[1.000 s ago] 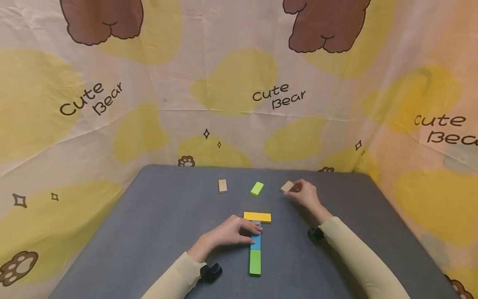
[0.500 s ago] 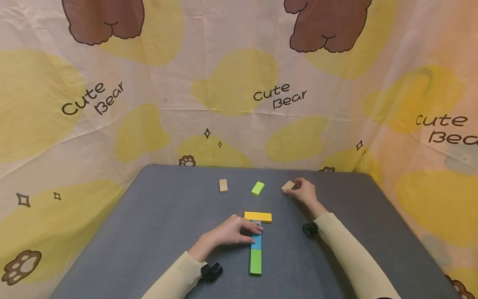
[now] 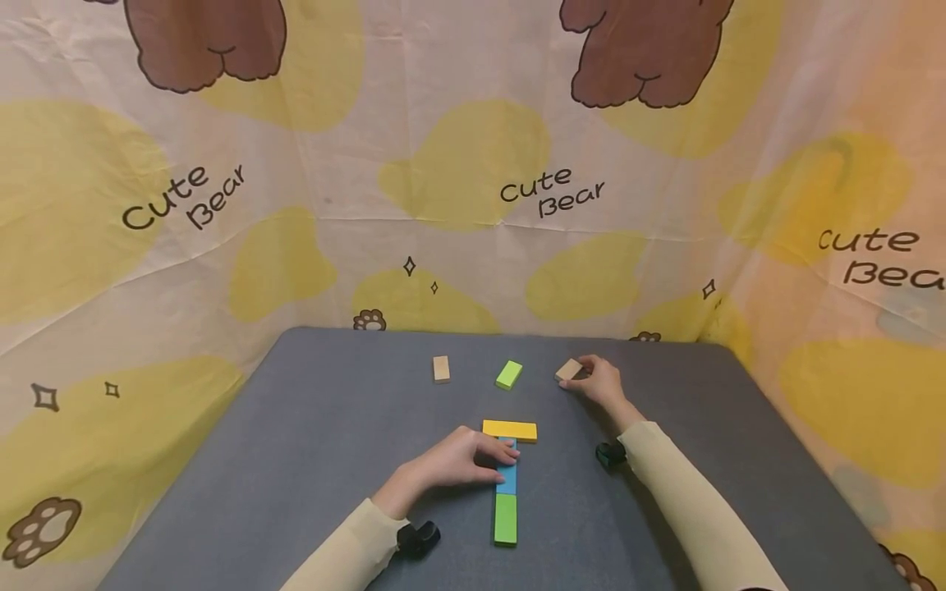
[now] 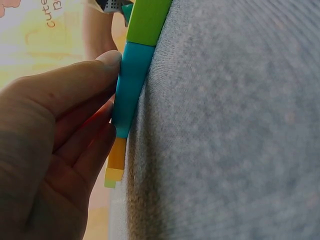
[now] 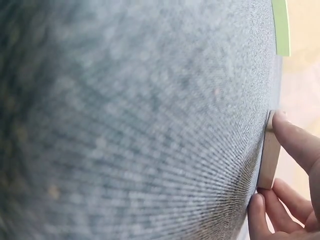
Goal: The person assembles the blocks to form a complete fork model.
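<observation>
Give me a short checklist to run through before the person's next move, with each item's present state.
1. Right hand pinches the right wooden block: ok.
2. That pinch is firm enough to lift: cannot tell; pressure does not show.
3. Left hand touches the blue block: ok.
4. Blue block and dark green block line up end to end: ok.
5. Yellow block lies crosswise at the blue block's far end: ok.
6. Light green block and left wooden block lie apart, untouched by either hand: ok.
</observation>
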The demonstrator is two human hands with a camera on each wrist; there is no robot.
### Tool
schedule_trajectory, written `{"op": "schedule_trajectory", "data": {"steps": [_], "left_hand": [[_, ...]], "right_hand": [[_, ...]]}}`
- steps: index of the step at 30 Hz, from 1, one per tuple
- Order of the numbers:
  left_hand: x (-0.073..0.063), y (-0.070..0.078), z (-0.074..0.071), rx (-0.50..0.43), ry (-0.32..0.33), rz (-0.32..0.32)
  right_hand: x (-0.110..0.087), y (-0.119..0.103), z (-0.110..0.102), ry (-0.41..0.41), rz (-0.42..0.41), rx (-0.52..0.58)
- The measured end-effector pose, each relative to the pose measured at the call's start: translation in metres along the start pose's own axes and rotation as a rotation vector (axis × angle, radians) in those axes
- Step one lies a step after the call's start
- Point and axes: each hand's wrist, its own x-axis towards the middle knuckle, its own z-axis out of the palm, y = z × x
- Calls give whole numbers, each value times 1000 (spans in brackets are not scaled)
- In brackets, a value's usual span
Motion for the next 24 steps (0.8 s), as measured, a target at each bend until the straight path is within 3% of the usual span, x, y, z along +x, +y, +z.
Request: {"op": "schedule_trajectory", "data": {"steps": [9,17,24], "left_hand": [[0,-2,0,30,11,37],[-1,-3,-1,1,-3,14],[-1,-4,0,3,7,34]], "right_hand": [[0,1,2,10,-26,-10],[1,0,3,11,-22,-19],[3,0,3,17,-9,-27]]}}
